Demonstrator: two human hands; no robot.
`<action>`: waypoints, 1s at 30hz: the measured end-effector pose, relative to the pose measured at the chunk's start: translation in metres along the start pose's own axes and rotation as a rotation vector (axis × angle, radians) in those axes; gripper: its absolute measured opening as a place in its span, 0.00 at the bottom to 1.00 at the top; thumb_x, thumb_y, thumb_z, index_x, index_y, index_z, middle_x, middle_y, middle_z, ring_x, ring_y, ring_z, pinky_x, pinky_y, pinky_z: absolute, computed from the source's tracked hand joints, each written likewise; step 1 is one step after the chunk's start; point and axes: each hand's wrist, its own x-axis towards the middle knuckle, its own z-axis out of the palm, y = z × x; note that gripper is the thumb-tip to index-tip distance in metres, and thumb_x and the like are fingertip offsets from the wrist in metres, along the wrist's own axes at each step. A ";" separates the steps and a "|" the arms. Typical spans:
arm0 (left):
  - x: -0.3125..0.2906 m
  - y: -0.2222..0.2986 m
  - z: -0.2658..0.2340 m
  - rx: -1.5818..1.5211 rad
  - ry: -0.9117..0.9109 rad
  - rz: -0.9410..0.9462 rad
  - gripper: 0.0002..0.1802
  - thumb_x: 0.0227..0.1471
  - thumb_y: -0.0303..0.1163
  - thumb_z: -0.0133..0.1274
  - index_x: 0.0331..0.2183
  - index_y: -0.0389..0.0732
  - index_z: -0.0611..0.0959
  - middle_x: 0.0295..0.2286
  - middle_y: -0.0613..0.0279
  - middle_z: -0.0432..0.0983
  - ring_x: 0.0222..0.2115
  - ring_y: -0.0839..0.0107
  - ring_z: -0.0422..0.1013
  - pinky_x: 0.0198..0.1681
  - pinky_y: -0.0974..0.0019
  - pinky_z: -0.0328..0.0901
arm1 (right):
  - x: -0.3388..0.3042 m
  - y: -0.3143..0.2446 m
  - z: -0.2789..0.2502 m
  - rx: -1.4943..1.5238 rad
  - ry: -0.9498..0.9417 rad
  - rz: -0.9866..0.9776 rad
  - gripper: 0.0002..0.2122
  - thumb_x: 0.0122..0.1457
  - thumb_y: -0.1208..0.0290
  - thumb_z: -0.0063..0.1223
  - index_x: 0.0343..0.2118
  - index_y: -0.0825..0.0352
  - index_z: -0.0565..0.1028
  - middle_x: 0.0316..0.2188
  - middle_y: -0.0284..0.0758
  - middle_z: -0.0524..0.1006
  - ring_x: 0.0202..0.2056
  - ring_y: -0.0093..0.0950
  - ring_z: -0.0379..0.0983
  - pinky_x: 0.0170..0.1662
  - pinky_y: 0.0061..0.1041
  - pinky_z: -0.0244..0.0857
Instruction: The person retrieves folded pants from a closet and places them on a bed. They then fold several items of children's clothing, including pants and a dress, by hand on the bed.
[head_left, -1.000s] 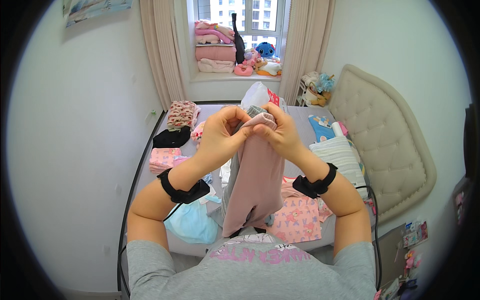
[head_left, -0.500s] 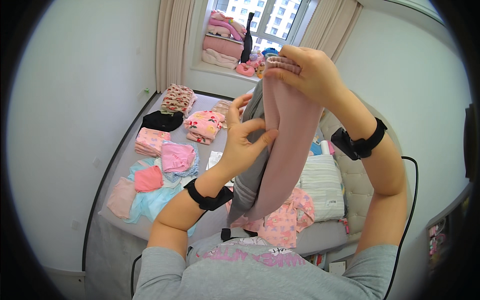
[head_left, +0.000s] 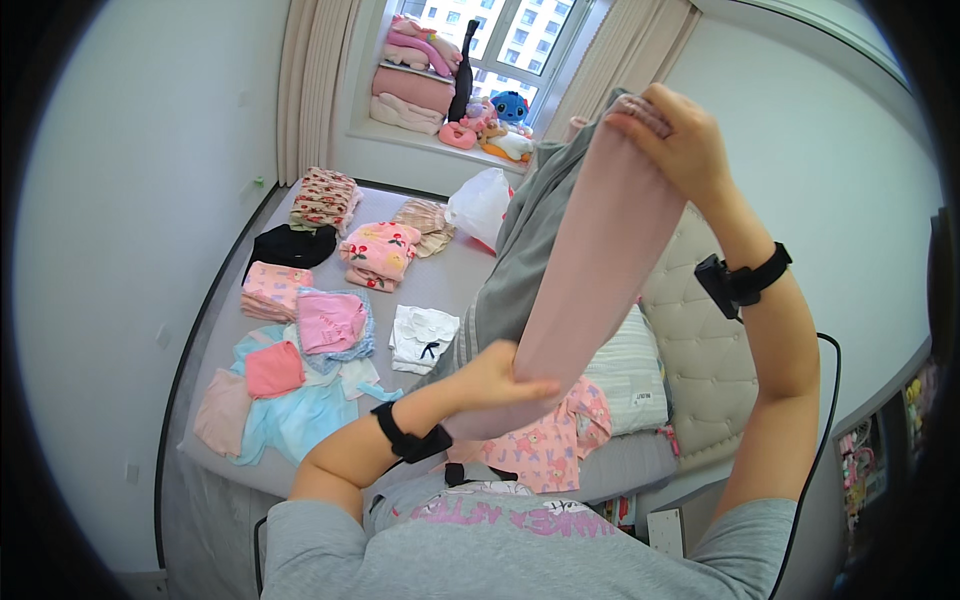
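A pair of pink trousers (head_left: 605, 250) hangs in front of me, its ribbed upper edge pinched in my raised right hand (head_left: 685, 140). Behind it hangs a grey garment (head_left: 525, 245) with pale stripes low down, which looks like trousers too. Whether my right fingers also grip the grey cloth is hidden. Lower down, my left hand (head_left: 500, 380) closes on the pink cloth, its thumb stretched across the front and its other fingers mostly behind. Under the hanging cloth, a pink patterned top (head_left: 545, 445) lies spread on the bed.
The bed (head_left: 440, 300) holds folded clothes: a cherry-print bundle (head_left: 380, 250), a black garment (head_left: 290, 248), white shorts (head_left: 425, 335) and light blue clothing (head_left: 295, 415). A white plastic bag (head_left: 480, 205) stands farther back. A striped pillow (head_left: 635, 370) lies by the padded headboard (head_left: 705, 350).
My right hand has risen to the right, lifting the pink and grey clothes. My left hand has slid down the pink cloth and closed on it. The view has shifted slightly.
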 end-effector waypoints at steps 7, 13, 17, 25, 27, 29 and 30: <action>-0.061 -0.091 -0.023 0.122 -0.162 -0.068 0.18 0.51 0.39 0.57 0.37 0.33 0.80 0.36 0.59 0.77 0.38 0.74 0.70 0.43 0.70 0.63 | -0.004 0.032 -0.030 0.005 0.043 0.084 0.11 0.53 0.67 0.60 0.25 0.68 0.72 0.17 0.34 0.69 0.20 0.21 0.62 0.25 0.19 0.60; -0.060 -0.152 -0.055 -0.170 0.380 -0.059 0.14 0.53 0.38 0.54 0.33 0.36 0.81 0.43 0.59 0.72 0.42 0.74 0.66 0.42 0.68 0.61 | -0.007 0.020 -0.039 0.100 0.075 0.191 0.09 0.54 0.66 0.59 0.28 0.67 0.75 0.18 0.27 0.71 0.22 0.16 0.62 0.27 0.15 0.59; -0.029 -0.160 -0.049 -0.146 0.359 0.091 0.16 0.53 0.37 0.55 0.40 0.37 0.79 0.49 0.59 0.66 0.49 0.72 0.61 0.50 0.68 0.58 | -0.007 0.015 -0.040 0.180 0.071 0.241 0.10 0.55 0.65 0.59 0.28 0.67 0.76 0.19 0.25 0.71 0.23 0.14 0.62 0.28 0.14 0.58; 0.002 -0.181 -0.020 -0.204 0.059 -0.042 0.34 0.43 0.36 0.64 0.52 0.39 0.72 0.46 0.65 0.70 0.47 0.76 0.64 0.52 0.68 0.57 | -0.008 0.021 -0.055 0.252 0.074 0.303 0.11 0.56 0.63 0.58 0.30 0.67 0.76 0.20 0.24 0.69 0.24 0.13 0.61 0.29 0.13 0.57; 0.004 -0.178 -0.007 -0.190 0.037 -0.025 0.32 0.42 0.35 0.65 0.50 0.39 0.73 0.46 0.65 0.71 0.47 0.76 0.64 0.51 0.69 0.59 | -0.014 0.027 -0.061 0.184 0.067 0.309 0.12 0.55 0.62 0.58 0.29 0.68 0.77 0.20 0.24 0.69 0.25 0.13 0.61 0.29 0.13 0.57; 0.004 -0.173 0.005 -0.214 -0.006 -0.046 0.28 0.42 0.35 0.65 0.47 0.38 0.76 0.45 0.64 0.71 0.46 0.74 0.65 0.51 0.69 0.59 | -0.013 0.034 -0.070 0.145 0.069 0.318 0.12 0.55 0.62 0.58 0.30 0.68 0.77 0.20 0.24 0.69 0.25 0.13 0.61 0.29 0.13 0.57; 0.002 -0.170 0.009 -0.241 -0.035 -0.086 0.25 0.42 0.36 0.65 0.44 0.38 0.78 0.44 0.63 0.71 0.45 0.72 0.66 0.50 0.69 0.59 | -0.014 0.039 -0.072 0.149 0.078 0.330 0.12 0.55 0.62 0.59 0.30 0.68 0.77 0.20 0.24 0.69 0.25 0.13 0.60 0.29 0.13 0.57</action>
